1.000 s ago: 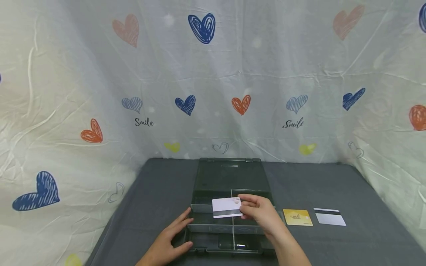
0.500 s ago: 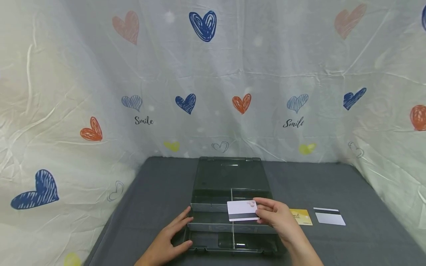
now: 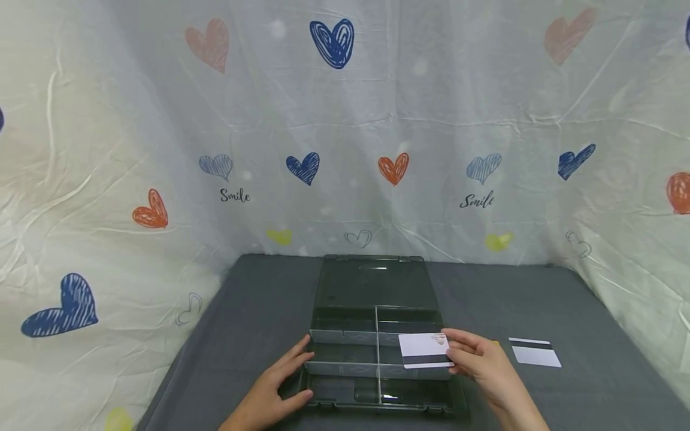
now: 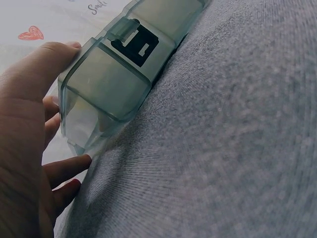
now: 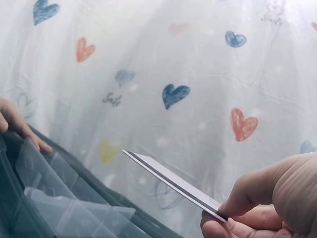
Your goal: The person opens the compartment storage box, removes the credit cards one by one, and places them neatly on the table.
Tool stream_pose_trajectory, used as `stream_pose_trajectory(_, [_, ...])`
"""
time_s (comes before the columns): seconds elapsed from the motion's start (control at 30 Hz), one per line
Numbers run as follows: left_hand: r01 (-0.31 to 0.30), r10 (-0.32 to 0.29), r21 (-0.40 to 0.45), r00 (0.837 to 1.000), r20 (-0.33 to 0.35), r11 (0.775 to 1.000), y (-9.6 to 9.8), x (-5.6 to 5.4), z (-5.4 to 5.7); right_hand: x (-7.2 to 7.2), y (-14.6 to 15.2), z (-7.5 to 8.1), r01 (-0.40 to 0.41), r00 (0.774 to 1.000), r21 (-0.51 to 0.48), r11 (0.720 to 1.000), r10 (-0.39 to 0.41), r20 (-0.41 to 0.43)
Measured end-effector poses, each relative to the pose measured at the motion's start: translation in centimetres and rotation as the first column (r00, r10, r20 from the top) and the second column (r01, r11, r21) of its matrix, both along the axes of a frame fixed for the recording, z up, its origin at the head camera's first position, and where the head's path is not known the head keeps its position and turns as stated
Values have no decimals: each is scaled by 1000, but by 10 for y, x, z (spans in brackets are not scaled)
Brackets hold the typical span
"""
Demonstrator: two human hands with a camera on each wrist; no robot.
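Observation:
My right hand pinches a white card with a dark magnetic stripe by its right edge, thumb below and fingers above. The card hangs over the right-hand compartments of a dark translucent plastic divider box. In the right wrist view, the same card appears nearly edge-on. My left hand rests against the box's left side with spread fingers. Seen from the left wrist, the thumb lies at the rim near the front corner, by a black latch.
The box lid lies folded back behind it. Right of my right hand, a second white striped card lies on the grey cloth. A yellow card is almost wholly hidden behind that hand. A heart-printed curtain stands behind.
My right hand has carried the striped card rightward and slightly nearer across the box, and now covers most of the yellow card. My left hand has stayed at the box's side.

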State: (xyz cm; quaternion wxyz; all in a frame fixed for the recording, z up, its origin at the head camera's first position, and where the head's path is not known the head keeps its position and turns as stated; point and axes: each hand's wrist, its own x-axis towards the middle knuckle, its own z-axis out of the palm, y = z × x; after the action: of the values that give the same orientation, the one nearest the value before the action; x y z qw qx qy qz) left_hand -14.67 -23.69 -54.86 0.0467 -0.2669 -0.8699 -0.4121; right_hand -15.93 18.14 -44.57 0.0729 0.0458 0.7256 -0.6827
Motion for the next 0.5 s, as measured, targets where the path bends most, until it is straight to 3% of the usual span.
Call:
stream_pose_trajectory(0.33, [-3, 3, -11, 1000, -18, 1000, -2, -1, 0, 12, 35, -15, 40, 996, 71, 997, -46, 82])
stream_pose_trajectory(0.5, [-2, 1, -7, 1000, -20, 1000, -1, 0, 0, 15, 57, -22, 62, 990, 162, 985, -82, 117])
